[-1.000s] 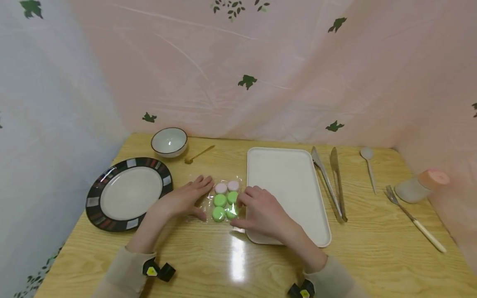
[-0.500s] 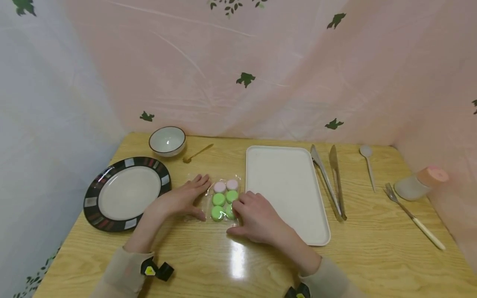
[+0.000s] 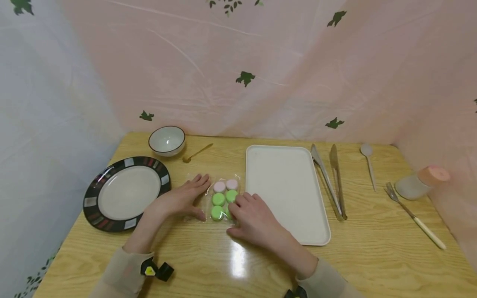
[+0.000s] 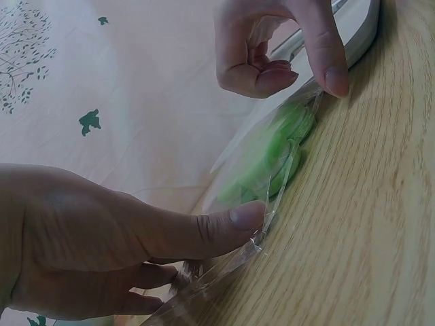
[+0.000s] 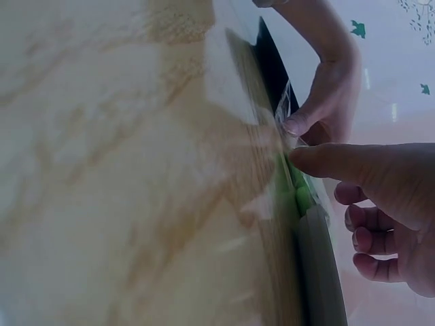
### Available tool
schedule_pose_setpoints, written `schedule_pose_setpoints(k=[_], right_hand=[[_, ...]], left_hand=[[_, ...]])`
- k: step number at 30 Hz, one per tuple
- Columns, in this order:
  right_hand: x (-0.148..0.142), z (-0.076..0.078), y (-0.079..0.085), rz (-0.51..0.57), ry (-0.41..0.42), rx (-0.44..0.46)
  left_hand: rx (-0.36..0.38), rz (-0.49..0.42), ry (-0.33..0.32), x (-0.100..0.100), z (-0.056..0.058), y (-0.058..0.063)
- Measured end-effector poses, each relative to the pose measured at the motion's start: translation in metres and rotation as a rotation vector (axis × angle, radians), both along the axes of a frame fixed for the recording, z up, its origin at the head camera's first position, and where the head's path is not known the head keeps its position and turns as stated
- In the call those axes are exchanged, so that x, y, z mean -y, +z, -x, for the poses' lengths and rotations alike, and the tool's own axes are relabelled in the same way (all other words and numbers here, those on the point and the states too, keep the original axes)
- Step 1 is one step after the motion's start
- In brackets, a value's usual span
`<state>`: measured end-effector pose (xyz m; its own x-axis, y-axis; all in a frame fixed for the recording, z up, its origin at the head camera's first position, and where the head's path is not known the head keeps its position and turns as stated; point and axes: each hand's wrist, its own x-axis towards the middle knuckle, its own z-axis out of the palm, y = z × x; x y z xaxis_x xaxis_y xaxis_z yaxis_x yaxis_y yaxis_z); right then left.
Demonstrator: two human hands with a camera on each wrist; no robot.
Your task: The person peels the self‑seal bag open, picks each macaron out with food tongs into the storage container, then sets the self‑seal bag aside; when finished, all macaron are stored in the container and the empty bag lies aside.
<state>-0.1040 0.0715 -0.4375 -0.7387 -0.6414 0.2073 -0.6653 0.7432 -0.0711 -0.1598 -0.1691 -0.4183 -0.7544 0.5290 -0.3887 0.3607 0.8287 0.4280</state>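
Several round macarons, green ones [image 3: 218,199] and pink ones [image 3: 232,184], lie in two rows inside a clear plastic bag [image 4: 231,261] on the table. My left hand [image 3: 182,201] rests on the bag's left side with its fingers spread, thumb near the bottom edge. At the other side is my right hand [image 3: 257,219], its fingers bent over the lower right green macaron and partly hiding it. The thumb of that hand stretches out apart from the fingers, near the bag's corner in the left wrist view. I see nothing pinched between them.
A white tray [image 3: 285,182] stands right beside the bag, with tongs [image 3: 328,182] along its right edge. Farther right are a spoon [image 3: 368,161], a fork [image 3: 413,215] and a pink-capped jar [image 3: 411,188]. A dark-rimmed plate [image 3: 128,194], bowl [image 3: 167,142] and small golden spoon [image 3: 197,153] lie left.
My right hand has shifted slightly down and to the left, over the lower right macaron. The left hand and the macarons have hardly moved.
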Motion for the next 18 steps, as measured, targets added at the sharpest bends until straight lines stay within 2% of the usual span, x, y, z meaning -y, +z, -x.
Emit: schedule_pose_setpoints(k=[4, 18], right_hand=[[-0.0001, -0.0003, -0.0016, 0.012, 0.006, -0.024], [-0.0007, 0.001, -0.0012, 0.001, -0.005, -0.024]], left_hand=[[0.0, -0.001, -0.003, -0.001, -0.0006, -0.0001], [0.009, 0.009, -0.001, -0.0022, 0.0007, 0.0006]])
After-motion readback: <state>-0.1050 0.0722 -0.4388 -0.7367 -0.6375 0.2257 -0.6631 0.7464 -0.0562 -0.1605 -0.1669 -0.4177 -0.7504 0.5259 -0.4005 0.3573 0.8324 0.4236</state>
